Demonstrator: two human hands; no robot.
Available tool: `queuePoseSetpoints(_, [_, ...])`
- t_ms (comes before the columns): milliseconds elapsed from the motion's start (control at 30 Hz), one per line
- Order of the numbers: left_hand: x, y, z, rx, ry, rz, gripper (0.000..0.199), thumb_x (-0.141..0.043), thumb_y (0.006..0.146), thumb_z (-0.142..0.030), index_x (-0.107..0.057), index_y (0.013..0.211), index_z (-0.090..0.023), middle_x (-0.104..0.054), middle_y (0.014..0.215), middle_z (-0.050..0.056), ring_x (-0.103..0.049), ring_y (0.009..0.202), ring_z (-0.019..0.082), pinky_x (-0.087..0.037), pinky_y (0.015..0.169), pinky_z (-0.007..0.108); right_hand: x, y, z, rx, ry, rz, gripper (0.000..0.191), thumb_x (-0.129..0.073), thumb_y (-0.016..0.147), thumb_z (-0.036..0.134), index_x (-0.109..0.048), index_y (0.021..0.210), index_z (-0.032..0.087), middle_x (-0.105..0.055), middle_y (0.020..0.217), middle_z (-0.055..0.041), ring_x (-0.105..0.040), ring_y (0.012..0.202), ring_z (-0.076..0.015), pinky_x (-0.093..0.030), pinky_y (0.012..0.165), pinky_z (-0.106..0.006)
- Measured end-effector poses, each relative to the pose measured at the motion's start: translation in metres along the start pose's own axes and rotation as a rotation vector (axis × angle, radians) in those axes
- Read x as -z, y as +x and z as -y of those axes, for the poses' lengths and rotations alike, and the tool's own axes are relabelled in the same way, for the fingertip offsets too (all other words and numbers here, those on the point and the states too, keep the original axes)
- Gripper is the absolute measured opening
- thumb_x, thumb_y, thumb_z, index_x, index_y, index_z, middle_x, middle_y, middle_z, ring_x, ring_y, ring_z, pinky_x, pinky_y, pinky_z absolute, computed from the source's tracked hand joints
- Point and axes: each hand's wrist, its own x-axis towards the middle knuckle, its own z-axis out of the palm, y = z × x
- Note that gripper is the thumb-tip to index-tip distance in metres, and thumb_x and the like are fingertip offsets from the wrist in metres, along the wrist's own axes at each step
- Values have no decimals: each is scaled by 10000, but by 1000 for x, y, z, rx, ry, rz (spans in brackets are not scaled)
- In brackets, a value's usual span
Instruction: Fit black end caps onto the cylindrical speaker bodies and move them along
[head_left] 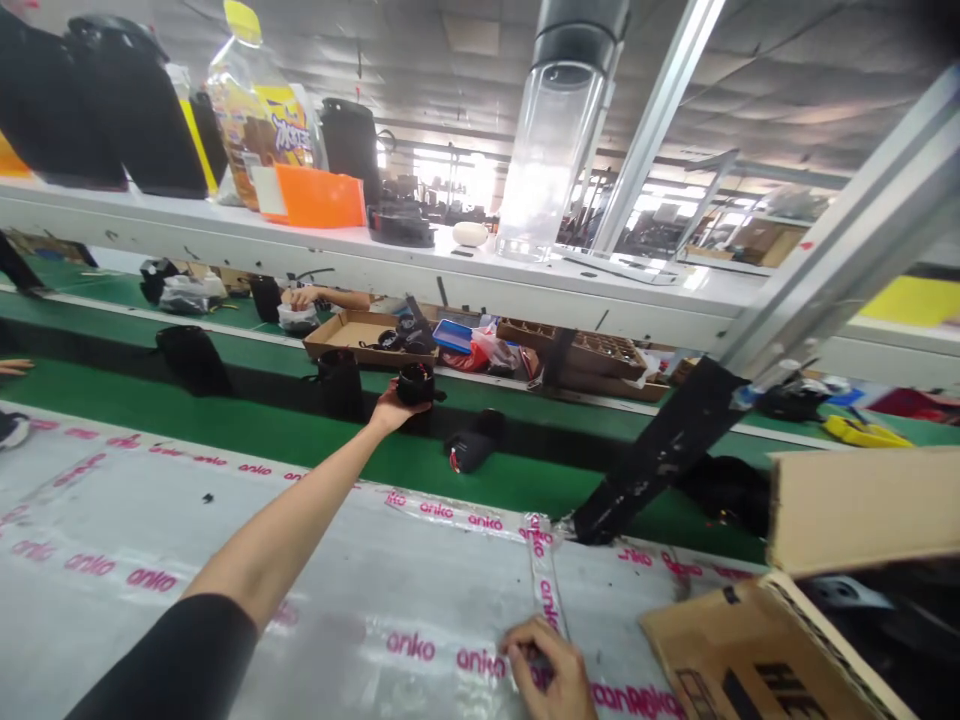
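My left hand (396, 408) reaches far forward over the green conveyor belt (390, 455). It is closed around a black round housing (415, 384) whose top shows small coloured wires. Just left of it on the belt stands a dark housing (339, 383). To its right lies another black part (474, 445) with red and white wire ends. My right hand (551, 668) is low over the grey table (322, 560), near strips of pink-lettered tape. Its fingers curl in towards the thumb, and nothing shows between them.
A white shelf (450, 265) crosses above the belt, carrying a bottle (259, 120) and a clear cylinder (551, 150). A black-wrapped post (652, 455) and an open carton (765, 650) stand at right. Across the belt, a co-worker's hand (304, 298) is near a cardboard tray (367, 345).
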Motion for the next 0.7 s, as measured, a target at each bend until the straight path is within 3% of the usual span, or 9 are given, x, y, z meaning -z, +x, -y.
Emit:
queuePoseSetpoints(167, [4,-24,19,63,64,0,417,-702,1029,-394,-635,1377,-174,-657,1393,122,-684,1208,279,-609,1014,505,1,0,3,-34,17,5,301,-619,958,390,-742,748,214,-715,712,-43,-669,681,-210,-498,671,-300])
queuePoseSetpoints(267, [-17,-62,24,106,79,61,414,-682,1039,-433,-644,1353,-166,-682,1337,117,-703,1151,261,-616,990,489,3,1,9,-53,21,24,278,-628,946,374,-752,762,208,-726,728,-44,-676,700,-209,-494,686,-298])
queuePoseSetpoints(400, [-62,-101,7,75,80,207,485,-696,1018,-481,-626,1380,-166,-698,1328,123,-711,1157,270,-588,1029,509,8,7,17,-67,31,74,269,-653,923,372,-772,759,195,-737,725,-59,-687,700,-223,-506,678,-305])
queuePoseSetpoints(500, [-77,-107,-20,50,95,224,762,-846,860,-510,-534,1458,-156,-669,1390,201,-668,1299,372,-513,1112,543,11,10,21,-84,39,77,290,-651,928,398,-796,782,194,-756,721,-63,-702,697,-234,-529,675,-313])
queuePoseSetpoints(600, [-62,-108,-46,-62,70,222,972,-942,706,-422,-446,1500,-161,-622,1430,251,-606,1390,419,-470,1154,514,15,12,22,-101,64,80,309,-627,954,406,-813,827,194,-795,773,-75,-740,737,-245,-572,696,-324])
queuePoseSetpoints(700, [-26,-125,-64,-278,5,279,1012,-932,674,-334,-417,1535,-201,-587,1454,210,-602,1383,368,-458,1191,493,20,14,27,-111,86,39,288,-654,935,355,-807,1117,193,-829,1051,-109,-767,872,-247,-614,798,-350])
